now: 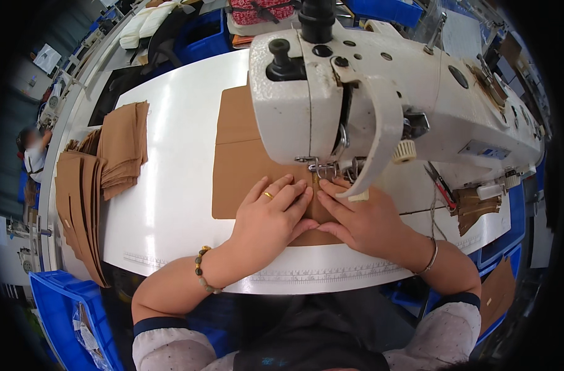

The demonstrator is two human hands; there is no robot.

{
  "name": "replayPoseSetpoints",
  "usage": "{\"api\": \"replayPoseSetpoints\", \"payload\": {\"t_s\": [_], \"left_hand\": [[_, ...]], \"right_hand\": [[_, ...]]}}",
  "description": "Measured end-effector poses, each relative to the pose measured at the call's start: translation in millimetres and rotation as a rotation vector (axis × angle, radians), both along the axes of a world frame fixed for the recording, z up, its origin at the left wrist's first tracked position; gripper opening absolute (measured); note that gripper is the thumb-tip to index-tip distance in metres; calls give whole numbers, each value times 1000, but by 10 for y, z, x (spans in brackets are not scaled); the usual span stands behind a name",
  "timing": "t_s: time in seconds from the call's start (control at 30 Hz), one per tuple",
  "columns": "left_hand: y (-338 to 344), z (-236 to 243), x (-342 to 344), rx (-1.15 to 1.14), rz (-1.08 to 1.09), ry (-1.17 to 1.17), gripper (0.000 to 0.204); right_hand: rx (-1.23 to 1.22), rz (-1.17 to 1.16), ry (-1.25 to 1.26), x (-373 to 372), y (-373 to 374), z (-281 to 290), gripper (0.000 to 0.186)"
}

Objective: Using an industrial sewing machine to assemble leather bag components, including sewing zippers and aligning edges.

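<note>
A white industrial sewing machine (282, 99) fills the upper middle, its presser foot (321, 169) down near a brown panel (232, 179) on the white table (177, 229). My left hand (268, 222) lies on the panel just left of the needle area, fingers stretched forward and pressing it. My right hand (365, 219) rests on it to the right, fingers stretched toward the foot, partly behind the machine's curved lever. Both thumbs nearly meet below the foot. Whether the needle is in the material I cannot tell.
Stacks of brown cut pieces (118, 148) lie at left. Scissors (443, 188) and small brown pieces (474, 216) are at right. Blue bins (59, 303) stand around the table. Another person (34, 151) works at the far left.
</note>
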State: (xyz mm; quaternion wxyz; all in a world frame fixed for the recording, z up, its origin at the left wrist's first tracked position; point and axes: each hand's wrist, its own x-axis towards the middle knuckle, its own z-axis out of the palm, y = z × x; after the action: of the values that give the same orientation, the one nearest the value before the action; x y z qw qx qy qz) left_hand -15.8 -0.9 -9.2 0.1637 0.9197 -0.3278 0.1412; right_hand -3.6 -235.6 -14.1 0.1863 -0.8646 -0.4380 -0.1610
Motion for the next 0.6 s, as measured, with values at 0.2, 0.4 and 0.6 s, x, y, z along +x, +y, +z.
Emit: {"api": "replayPoseSetpoints", "payload": {"t_s": [0.2,0.4,0.6], "left_hand": [[10,-4,54,60,-1,-14,51],[8,2,72,63,11,-22,50],[11,-12,67,74,7,-22,49]], "right_hand": [[-62,-24,47,25,21,1,58],[-43,-15,98,83,-33,104,50],[965,-246,1231,213,-161,31,21]]}}
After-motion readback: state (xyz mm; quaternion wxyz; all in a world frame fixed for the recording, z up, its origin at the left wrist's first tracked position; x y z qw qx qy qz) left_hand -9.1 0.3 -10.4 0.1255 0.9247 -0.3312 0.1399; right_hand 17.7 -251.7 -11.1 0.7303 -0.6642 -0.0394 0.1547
